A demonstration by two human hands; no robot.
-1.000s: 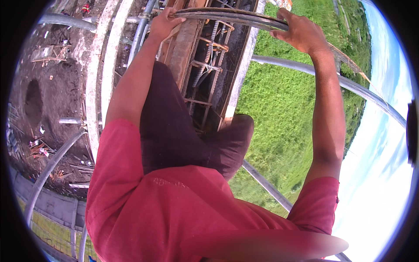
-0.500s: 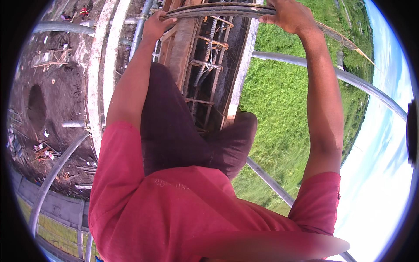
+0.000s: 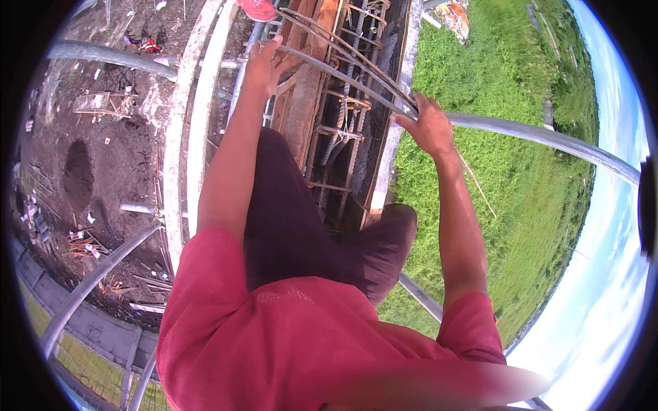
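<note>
Both hands have swung the rebar round since the earlier frames: it lay almost level across the top of the view, now it runs on a slant from upper left down to centre right, and the right hand has dropped lower with it. Head view only. Left hand [image 3: 264, 65] is curled over the rebar [image 3: 343, 68], a bundle of thin bent rods, near its upper end; fingers look closed round it, though the far side is hidden. Right hand [image 3: 428, 127] clamps the lower end, knuckles up, just where the rods cross the grey pipe [image 3: 548, 137] of the scaffold. Bundle sits above the rebar cage [image 3: 343, 137] in its trough, between the plank [image 3: 305, 103] on the left and the form wall [image 3: 394, 137] on the grass side. Step in hand, as I judge it: turning the rods to line up w/ the cage. Next move likely needs the lower end brought in over the trough, clear of the pipe, both grips kept firm since the rods flex. Dark trouser leg [image 3: 295, 219] braces along the cage's near edge. A red shoe [image 3: 259, 8] shows at the top edge, someone else's prob.
</note>
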